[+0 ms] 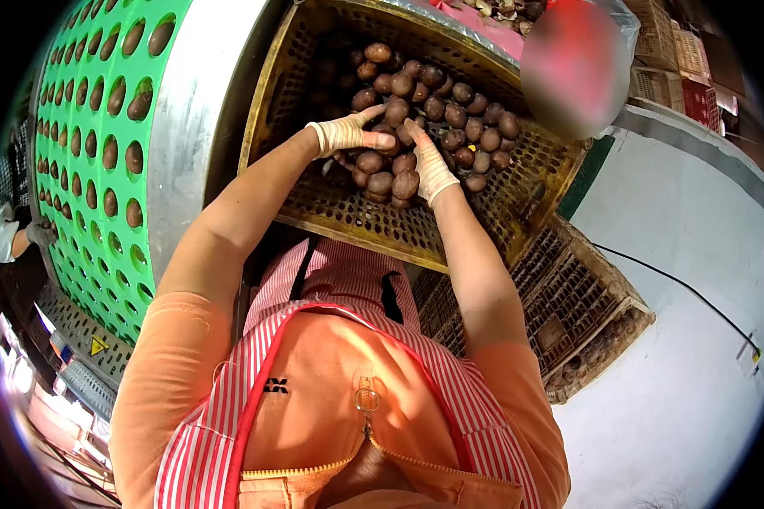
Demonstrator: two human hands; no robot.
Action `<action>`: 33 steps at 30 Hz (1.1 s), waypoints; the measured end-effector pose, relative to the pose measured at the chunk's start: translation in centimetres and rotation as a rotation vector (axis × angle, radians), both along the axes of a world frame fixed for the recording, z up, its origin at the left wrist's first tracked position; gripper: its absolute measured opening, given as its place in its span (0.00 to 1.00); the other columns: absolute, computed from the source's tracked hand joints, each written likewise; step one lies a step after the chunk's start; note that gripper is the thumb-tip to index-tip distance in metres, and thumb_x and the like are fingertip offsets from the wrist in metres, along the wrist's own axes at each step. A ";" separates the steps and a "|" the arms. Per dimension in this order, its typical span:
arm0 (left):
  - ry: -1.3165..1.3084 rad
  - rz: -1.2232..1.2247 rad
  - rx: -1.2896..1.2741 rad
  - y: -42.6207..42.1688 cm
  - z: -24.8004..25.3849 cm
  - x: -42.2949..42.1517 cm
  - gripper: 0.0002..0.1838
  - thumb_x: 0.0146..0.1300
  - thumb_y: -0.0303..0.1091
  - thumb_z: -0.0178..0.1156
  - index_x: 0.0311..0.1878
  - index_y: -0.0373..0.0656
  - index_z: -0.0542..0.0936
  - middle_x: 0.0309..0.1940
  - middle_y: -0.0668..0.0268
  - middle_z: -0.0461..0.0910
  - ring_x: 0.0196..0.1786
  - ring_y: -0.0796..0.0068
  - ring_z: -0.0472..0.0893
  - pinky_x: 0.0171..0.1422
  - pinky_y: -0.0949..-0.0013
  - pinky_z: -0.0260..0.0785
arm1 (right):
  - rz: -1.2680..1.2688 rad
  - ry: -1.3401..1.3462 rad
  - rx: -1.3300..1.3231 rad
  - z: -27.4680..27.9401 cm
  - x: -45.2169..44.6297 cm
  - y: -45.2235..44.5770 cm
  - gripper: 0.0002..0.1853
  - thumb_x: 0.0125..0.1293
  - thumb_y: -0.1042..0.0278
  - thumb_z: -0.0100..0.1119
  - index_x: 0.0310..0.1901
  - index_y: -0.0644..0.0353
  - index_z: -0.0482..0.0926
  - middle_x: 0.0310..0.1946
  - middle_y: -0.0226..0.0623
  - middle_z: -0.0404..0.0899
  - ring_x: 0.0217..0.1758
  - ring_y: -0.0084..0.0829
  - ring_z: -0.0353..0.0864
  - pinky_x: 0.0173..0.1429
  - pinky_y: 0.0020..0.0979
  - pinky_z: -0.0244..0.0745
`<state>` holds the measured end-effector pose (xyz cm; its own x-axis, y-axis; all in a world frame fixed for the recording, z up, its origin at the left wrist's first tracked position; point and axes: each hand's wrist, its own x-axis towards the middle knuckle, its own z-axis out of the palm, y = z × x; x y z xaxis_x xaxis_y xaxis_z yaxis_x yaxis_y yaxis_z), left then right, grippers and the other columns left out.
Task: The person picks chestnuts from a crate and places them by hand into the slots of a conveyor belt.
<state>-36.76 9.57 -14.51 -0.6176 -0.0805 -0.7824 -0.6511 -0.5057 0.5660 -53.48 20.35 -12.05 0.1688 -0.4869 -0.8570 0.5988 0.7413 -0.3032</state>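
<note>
Round, dark brown-purple fruits [435, 108] lie heaped in a worn yellow plastic crate [339, 216] with perforated sides. My left hand [350, 133], in a pale glove with bare fingertips, reaches in from the left, its fingers spread against the fruits. Beside it, my right hand [430, 161], gloved the same way, rests among the fruits with its fingertips pointing toward the left hand. Several fruits sit between and below the two hands. No fruit is plainly gripped by either one.
A green panel [85, 161] with fruits in its holes stands at the left behind a metal edge [182, 110]. Another person's gloved hand [41, 232] touches it. A stacked crate [581, 297] is at right, and a black cable [679, 276] crosses the pale surface.
</note>
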 end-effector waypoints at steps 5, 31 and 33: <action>-0.078 -0.149 -0.336 1.2 -2.0 -0.5 0.64 0.38 0.63 0.78 0.78 0.61 0.53 0.75 0.46 0.46 0.75 0.43 0.55 0.74 0.43 0.57 | -0.038 -0.068 -0.013 -3.9 0.3 0.3 0.49 0.53 0.29 0.64 0.69 0.55 0.65 0.63 0.42 0.72 0.63 0.38 0.74 0.67 0.42 0.71; 0.148 0.014 -0.724 -1.2 12.4 -2.0 0.51 0.34 0.59 0.77 0.68 0.61 0.71 0.59 0.51 0.67 0.63 0.47 0.70 0.64 0.52 0.69 | -0.199 -0.019 -0.282 8.1 0.3 -3.4 0.31 0.62 0.37 0.59 0.57 0.54 0.72 0.51 0.38 0.79 0.46 0.40 0.81 0.39 0.34 0.76; 0.201 0.106 -0.712 -1.5 16.0 1.8 0.51 0.35 0.59 0.77 0.69 0.60 0.70 0.59 0.49 0.64 0.59 0.47 0.73 0.62 0.51 0.70 | -0.080 0.008 -0.360 10.5 2.0 -4.9 0.38 0.59 0.38 0.63 0.64 0.54 0.68 0.60 0.37 0.72 0.59 0.38 0.75 0.49 0.41 0.79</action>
<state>-35.01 8.02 1.50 -0.7042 -0.5924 -0.3913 -0.4685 -0.0263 0.8831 -51.52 15.45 -1.54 0.1120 -0.7686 -0.6299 0.6471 0.5375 -0.5408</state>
